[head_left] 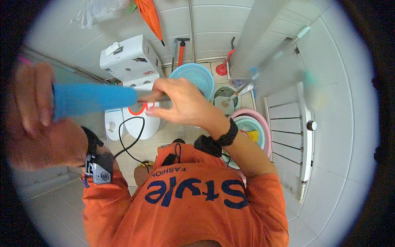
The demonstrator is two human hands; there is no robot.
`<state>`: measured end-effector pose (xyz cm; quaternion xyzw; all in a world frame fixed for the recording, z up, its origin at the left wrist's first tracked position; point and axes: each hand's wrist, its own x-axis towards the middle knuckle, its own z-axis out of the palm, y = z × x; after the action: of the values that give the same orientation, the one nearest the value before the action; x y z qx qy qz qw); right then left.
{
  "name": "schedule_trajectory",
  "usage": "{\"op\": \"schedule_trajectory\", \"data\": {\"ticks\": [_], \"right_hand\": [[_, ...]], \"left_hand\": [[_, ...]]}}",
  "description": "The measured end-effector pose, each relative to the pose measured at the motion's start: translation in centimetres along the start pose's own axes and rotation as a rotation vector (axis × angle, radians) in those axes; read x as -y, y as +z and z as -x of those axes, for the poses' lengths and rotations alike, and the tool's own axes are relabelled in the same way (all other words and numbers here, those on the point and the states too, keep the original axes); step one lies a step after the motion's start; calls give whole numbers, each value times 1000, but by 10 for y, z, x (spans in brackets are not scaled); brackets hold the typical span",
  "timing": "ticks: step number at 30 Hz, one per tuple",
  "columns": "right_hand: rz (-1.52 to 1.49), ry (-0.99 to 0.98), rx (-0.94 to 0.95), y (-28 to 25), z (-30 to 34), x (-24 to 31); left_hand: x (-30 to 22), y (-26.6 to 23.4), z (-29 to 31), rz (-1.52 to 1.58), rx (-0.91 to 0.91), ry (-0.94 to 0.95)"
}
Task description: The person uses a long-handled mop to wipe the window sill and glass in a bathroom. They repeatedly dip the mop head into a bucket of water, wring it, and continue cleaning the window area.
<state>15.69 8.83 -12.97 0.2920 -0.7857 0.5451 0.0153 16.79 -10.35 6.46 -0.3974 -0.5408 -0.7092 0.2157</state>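
A long blue tapered thing [96, 100] lies across in front of me at the left; motion blur hides its exact kind. Curled around its wide left end are the fingers of my left hand [35, 111]. My right hand [181, 101] is closed in a pinch at its narrow right end, where a short greyish part shows between thumb and fingers. Just below that pinch a red ring [137, 109] with a whitish piece shows; I cannot tell whether it is joined to the blue thing. A small camera [100, 171] is strapped to my left wrist, with a black cable trailing from it.
Behind my hands stands a white toilet [142, 128] with its tank [127, 57]. A light blue basin [193, 74], a bucket [227, 101] with a pole, a red plunger [221, 69] and nested basins [265, 125] are on the floor. A white radiator [306, 136] is at right.
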Motion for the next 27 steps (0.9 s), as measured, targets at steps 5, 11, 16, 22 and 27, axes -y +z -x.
{"op": "schedule_trajectory", "data": {"ticks": [5,11,16,22,27], "right_hand": [[-126,232,-130,19,42,-112],[40,839,-362,99,140,-266],[174,968,-299,155,175,-343],[261,959,-64,190,151,-434],[360,936,182,211,124,-501]], "left_hand": [[10,-61,25,23,-128,-189],[46,-145,67,152,-93,-360],[104,-146,112,-32,-239,-540],[155,-143,184,-242,-339,-738],[185,-135,229,-423,-413,-792]]}}
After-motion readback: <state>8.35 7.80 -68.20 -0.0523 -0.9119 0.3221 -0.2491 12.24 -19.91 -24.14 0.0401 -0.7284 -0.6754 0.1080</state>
